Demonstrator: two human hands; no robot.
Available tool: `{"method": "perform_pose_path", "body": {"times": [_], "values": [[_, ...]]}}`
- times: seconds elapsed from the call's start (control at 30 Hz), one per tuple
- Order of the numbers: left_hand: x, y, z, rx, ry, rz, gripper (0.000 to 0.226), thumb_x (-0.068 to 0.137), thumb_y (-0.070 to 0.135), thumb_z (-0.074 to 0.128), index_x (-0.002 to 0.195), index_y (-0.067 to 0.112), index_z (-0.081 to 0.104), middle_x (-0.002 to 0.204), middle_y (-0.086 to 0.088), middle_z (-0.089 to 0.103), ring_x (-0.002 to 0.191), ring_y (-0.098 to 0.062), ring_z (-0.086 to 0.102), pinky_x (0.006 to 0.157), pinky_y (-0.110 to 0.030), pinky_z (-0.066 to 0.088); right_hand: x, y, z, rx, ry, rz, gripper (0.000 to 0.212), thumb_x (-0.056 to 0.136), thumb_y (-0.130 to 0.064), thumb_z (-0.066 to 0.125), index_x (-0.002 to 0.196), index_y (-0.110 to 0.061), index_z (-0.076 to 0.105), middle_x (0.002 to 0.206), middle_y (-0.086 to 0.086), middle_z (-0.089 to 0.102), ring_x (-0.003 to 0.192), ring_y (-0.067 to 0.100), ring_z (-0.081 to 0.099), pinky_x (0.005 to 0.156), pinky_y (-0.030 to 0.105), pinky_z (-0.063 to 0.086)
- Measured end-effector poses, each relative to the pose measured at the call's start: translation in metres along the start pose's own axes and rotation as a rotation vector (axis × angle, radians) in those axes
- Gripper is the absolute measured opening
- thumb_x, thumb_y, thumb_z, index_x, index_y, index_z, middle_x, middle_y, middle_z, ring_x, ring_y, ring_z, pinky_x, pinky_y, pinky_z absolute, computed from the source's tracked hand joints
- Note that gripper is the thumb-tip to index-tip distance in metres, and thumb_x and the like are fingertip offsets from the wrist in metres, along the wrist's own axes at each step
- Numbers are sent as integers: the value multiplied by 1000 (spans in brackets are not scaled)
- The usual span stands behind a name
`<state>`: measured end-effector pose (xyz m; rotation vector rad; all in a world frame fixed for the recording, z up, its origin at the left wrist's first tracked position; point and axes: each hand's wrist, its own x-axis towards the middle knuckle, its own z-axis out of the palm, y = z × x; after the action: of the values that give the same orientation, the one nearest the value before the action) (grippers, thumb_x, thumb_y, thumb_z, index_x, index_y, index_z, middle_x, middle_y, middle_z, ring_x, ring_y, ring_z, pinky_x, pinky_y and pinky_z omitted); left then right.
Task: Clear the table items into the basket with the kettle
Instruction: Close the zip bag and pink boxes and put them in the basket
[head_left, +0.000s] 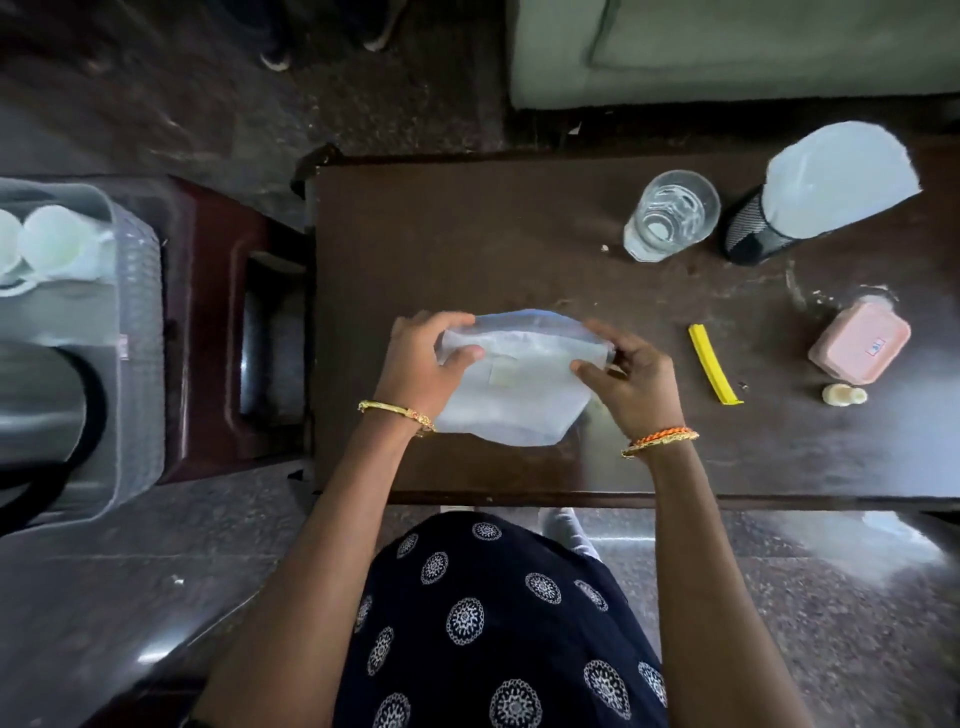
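A translucent white plastic bag (519, 384) is held just above the near part of the dark wooden table (467, 234). My left hand (423, 364) grips its top left edge and my right hand (626, 379) grips its top right edge. On the table to the right lie a yellow clip (712, 370), a pink box (860, 340), a small pale bottle (844, 395), a glass of water (670, 215) and a black mesh holder (756, 234) with a white bag in it. At the far left stands the grey basket (135, 291) with the steel kettle (36, 400) and white cups (52, 241).
A dark red stool (218, 332) sits between the basket and the table. A pale green sofa (727, 52) stands beyond the table's far edge. Someone's shoes (275, 57) are on the floor at the top. The floor is dark speckled stone.
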<state>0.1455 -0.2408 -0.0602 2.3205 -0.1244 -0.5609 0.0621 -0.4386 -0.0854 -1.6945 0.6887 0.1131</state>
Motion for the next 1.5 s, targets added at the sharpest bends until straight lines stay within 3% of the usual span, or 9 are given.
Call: {"method": "perform_pose_path", "body": {"times": [0.13,0.3,0.4,0.5,0.77,1.0,1.17,1.27,1.5], "values": [[2,-21,-37,81,32,-48,14,81,22,70,91,14,70,102,-4,49,104,-19,36,84,-16,27,8,-19,27,-270,-140,-2,32,77,-16,75,108,-15,69,100,11,68,85,25,63,75,32,55],[-4,-52,-91,-67,26,-125,21,81,34,69,90,16,65,109,-3,59,105,-16,53,85,-24,40,11,-51,72,-161,-169,-44,9,87,-20,64,88,-14,71,104,-2,58,85,8,55,63,2,41],[-10,-72,-124,-234,140,-195,21,79,38,70,70,23,58,70,-1,59,69,-14,56,61,-29,43,6,-74,111,116,-272,-34,16,89,-14,62,78,-25,68,71,-16,69,65,-2,62,57,11,47],[-12,-86,-151,-309,358,-249,19,76,33,74,71,26,58,64,8,54,56,4,51,55,-13,42,2,-96,150,321,-424,48,28,75,-17,73,100,-10,63,93,3,74,86,22,71,71,36,59],[11,-124,-255,-688,696,-303,56,74,2,75,123,-2,47,95,-4,63,73,-1,61,57,-9,50,33,-176,281,192,-208,-183,12,80,-5,71,79,-15,66,69,-7,68,58,2,63,56,20,54],[40,-142,-317,-191,939,-287,44,81,11,55,125,9,48,116,-3,57,107,-16,54,86,-17,41,52,-233,387,241,-120,-289,6,82,-7,69,82,-11,64,78,4,66,70,12,60,71,32,54],[47,-161,-319,38,896,-414,48,84,10,49,131,13,41,140,-12,39,129,-29,40,101,-43,40,50,-233,455,224,-220,-75,13,83,-14,69,77,-19,59,72,-9,61,74,15,64,75,36,59],[51,-170,-313,61,792,-526,50,88,13,47,136,12,35,148,-16,30,136,-33,31,107,-47,35,49,-229,478,290,-224,59,11,85,-16,68,93,-9,63,80,-2,67,74,15,67,65,28,58],[59,-195,-307,14,665,-695,52,95,20,40,143,11,24,152,-23,20,142,-35,19,116,-46,20,41,-222,512,82,-184,36,15,87,-12,61,97,-2,63,101,14,69,90,28,64,85,35,52]]}}
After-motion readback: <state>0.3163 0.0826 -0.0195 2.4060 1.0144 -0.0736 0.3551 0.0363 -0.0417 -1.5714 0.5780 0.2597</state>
